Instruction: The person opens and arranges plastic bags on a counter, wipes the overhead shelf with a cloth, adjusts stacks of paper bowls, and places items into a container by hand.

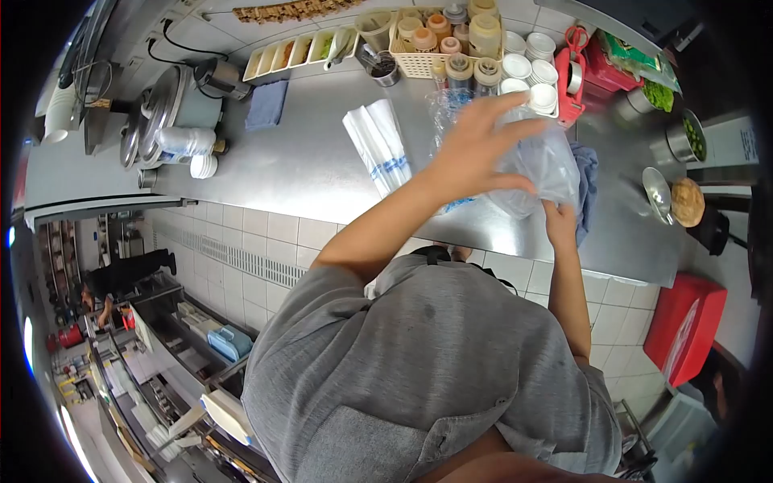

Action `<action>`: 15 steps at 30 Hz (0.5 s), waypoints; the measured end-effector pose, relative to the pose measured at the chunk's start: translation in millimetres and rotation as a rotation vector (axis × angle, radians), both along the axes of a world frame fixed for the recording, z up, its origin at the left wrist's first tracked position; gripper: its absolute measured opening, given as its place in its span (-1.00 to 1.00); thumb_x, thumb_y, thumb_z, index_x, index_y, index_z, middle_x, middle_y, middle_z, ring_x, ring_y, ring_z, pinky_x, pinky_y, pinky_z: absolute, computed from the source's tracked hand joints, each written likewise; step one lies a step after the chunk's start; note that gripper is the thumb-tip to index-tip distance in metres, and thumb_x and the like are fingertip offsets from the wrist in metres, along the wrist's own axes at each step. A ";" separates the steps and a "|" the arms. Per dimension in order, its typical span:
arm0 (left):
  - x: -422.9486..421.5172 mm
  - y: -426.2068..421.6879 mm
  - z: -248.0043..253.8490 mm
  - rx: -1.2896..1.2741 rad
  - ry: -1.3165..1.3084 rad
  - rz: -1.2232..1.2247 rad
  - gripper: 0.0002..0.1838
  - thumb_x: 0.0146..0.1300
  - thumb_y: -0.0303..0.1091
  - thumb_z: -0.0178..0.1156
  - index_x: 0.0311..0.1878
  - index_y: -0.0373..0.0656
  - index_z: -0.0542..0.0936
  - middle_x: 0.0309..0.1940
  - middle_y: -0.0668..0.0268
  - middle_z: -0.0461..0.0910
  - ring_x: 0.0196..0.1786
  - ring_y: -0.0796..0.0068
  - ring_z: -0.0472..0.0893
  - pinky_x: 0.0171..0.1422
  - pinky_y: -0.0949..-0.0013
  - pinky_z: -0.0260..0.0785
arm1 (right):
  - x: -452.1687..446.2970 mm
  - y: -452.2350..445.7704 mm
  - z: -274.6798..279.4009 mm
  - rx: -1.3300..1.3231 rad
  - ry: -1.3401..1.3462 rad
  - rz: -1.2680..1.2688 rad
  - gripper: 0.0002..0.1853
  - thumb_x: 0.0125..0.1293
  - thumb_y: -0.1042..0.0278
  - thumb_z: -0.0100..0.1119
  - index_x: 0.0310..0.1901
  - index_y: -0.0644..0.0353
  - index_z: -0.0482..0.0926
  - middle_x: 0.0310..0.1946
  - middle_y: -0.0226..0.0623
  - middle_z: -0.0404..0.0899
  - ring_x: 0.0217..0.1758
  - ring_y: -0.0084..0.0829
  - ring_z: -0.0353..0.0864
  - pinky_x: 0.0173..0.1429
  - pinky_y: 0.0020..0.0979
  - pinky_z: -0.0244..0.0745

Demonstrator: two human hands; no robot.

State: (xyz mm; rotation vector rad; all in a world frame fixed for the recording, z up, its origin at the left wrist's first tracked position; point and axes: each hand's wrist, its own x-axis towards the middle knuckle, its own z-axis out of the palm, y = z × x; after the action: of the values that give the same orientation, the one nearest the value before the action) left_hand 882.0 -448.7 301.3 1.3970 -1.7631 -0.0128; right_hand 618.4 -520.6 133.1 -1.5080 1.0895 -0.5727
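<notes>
Clear plastic bulged by the hands: the right hand apparently pinched the edge of a thin, crinkled bag, while the left hand, blurred, spread its fingers over it above the shiny steel worktop. Nearby lay a rumpled blue-grey cloth and a flat, creased white bundle; beyond, a perforated basket.

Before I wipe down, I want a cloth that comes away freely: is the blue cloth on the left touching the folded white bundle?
Apart: the head view shows bare metal counter between the blue cloth and the white bundle.
</notes>
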 end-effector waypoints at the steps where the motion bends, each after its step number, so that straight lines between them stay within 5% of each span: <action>1: 19.9 14.3 -18.6 -0.099 0.041 0.076 -0.56 0.10 -0.36 0.37 0.10 -0.08 0.62 0.14 0.13 0.55 0.21 0.02 0.48 0.30 0.06 0.31 | -3.2 -3.0 -20.5 -0.007 -0.059 -0.006 -0.30 0.34 0.35 0.33 0.44 0.34 0.25 0.35 -0.11 0.41 0.41 -0.37 0.37 0.38 -0.37 0.33; 4: 95.2 64.9 -126.3 0.045 0.243 0.599 -0.65 0.11 -0.52 0.25 0.02 -0.17 0.57 0.05 0.08 0.54 0.22 -0.04 0.42 0.33 0.03 0.26 | 4.3 20.2 22.8 0.021 -0.149 0.022 -0.26 0.32 0.34 0.31 0.47 0.32 0.21 0.39 -0.12 0.35 0.42 -0.24 0.38 0.44 -0.26 0.28; 6: 116.1 86.2 -172.5 0.230 0.097 1.116 -0.45 0.11 -0.29 0.46 0.11 -0.27 0.47 0.04 0.00 0.48 0.23 -0.07 0.39 0.34 0.01 0.26 | 19.9 42.7 68.0 -0.752 -0.166 -0.252 -0.37 0.27 0.37 0.30 0.36 0.26 0.34 0.34 -0.13 0.38 0.36 -0.15 0.43 0.41 -0.17 0.29; 7: 123.6 97.8 -195.1 0.230 0.097 1.122 -0.45 0.11 -0.29 0.46 0.11 -0.27 0.47 0.04 0.00 0.48 0.23 -0.07 0.39 0.34 0.01 0.26 | 13.7 49.7 76.1 -0.750 -0.168 -0.247 -0.37 0.27 0.37 0.30 0.36 0.26 0.34 0.34 -0.13 0.38 0.36 -0.15 0.43 0.41 -0.17 0.29; 9: 143.8 117.9 -228.8 0.605 0.249 1.280 -0.34 0.03 -0.22 0.55 0.12 -0.30 0.46 -0.02 0.01 0.54 0.11 0.00 0.51 0.19 0.01 0.40 | 5.5 60.5 86.1 -1.322 -0.163 -0.162 -0.41 0.25 0.39 0.28 0.30 0.25 0.35 0.13 -0.07 0.56 0.19 -0.13 0.53 0.32 -0.11 0.35; 10: 156.4 125.8 -226.1 0.781 0.568 1.103 -0.43 0.08 -0.34 0.51 0.10 -0.33 0.48 -0.10 0.08 0.63 -0.08 0.18 0.63 -0.04 0.12 0.53 | 10.3 63.7 89.5 -1.266 -0.238 0.025 -0.55 0.21 0.42 0.29 0.13 0.19 0.41 0.11 -0.11 0.57 0.16 -0.15 0.54 0.22 -0.13 0.39; 11: 164.9 132.8 -229.6 0.782 0.568 1.103 -0.43 0.08 -0.34 0.51 0.10 -0.33 0.48 -0.10 0.08 0.63 -0.08 0.18 0.63 -0.04 0.12 0.53 | 17.5 70.6 92.8 -1.202 -0.310 0.207 -0.68 0.17 0.46 0.31 -0.04 0.13 0.48 0.08 -0.15 0.59 0.14 -0.17 0.56 0.13 -0.14 0.44; 13: 177.8 146.4 -249.3 0.578 1.052 0.790 -0.60 0.21 -0.47 0.39 0.08 -0.33 0.51 -0.15 0.18 0.69 -0.22 0.37 0.67 -0.19 0.30 0.55 | 51.1 75.3 83.3 -0.862 -0.357 0.542 -0.63 0.18 0.50 0.32 0.03 0.14 0.51 0.04 -0.14 0.61 0.13 -0.11 0.57 0.15 -0.12 0.47; 15: 166.0 147.1 -203.7 0.546 1.236 0.664 -0.74 0.33 -0.60 0.23 0.07 -0.30 0.54 -0.10 0.23 0.69 -0.13 0.48 0.68 -0.11 0.40 0.58 | 101.6 77.5 87.9 -0.598 -0.293 0.597 -0.55 0.21 0.47 0.36 0.14 0.16 0.49 0.09 -0.11 0.58 0.19 -0.10 0.56 0.24 -0.14 0.47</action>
State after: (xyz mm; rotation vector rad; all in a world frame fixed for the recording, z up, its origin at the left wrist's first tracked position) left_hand 1048.0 -301.6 97.6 1.7014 -0.2429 -0.8517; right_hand 720.0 -443.2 221.0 -2.0680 0.2030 -0.6933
